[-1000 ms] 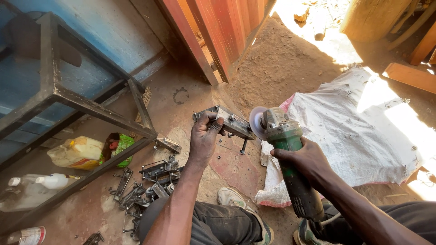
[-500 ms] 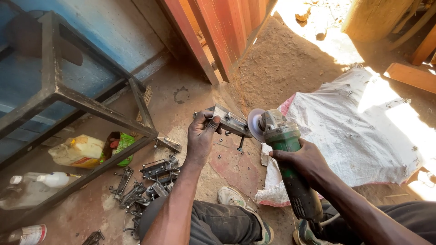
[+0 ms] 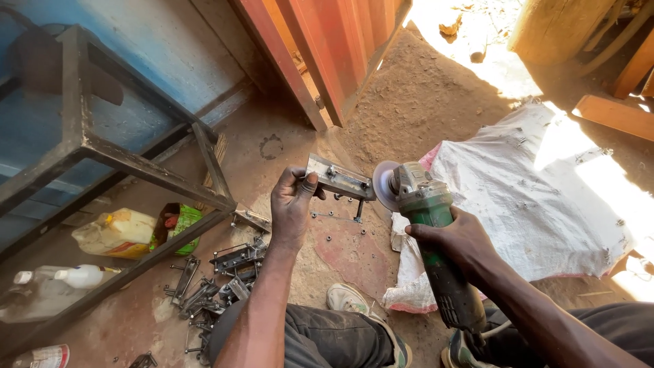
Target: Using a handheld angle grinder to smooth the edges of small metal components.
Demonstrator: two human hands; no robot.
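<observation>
Left hand [image 3: 293, 204] grips metal latch bracket [image 3: 339, 181], held up over dirt floor [image 3: 409, 102]. Right hand [image 3: 456, 238] wrapped tight round green angle grinder [image 3: 436, 232], disc [image 3: 381, 185] just beside bracket end. Pile of metal parts [image 3: 218, 279] below.

dusty dirt floor [image 3: 409, 116], white woven sack [image 3: 531, 197] spread on it, heap of metal brackets [image 3: 218, 279], yellow bag [image 3: 116, 232], plastic bottles [image 3: 68, 279], dark steel frame [image 3: 136, 170]

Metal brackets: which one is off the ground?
The flat metal bracket gripped in the left hand, held up against the disc of the green angle grinder. The other brackets lie piled on the dirt floor.
</observation>
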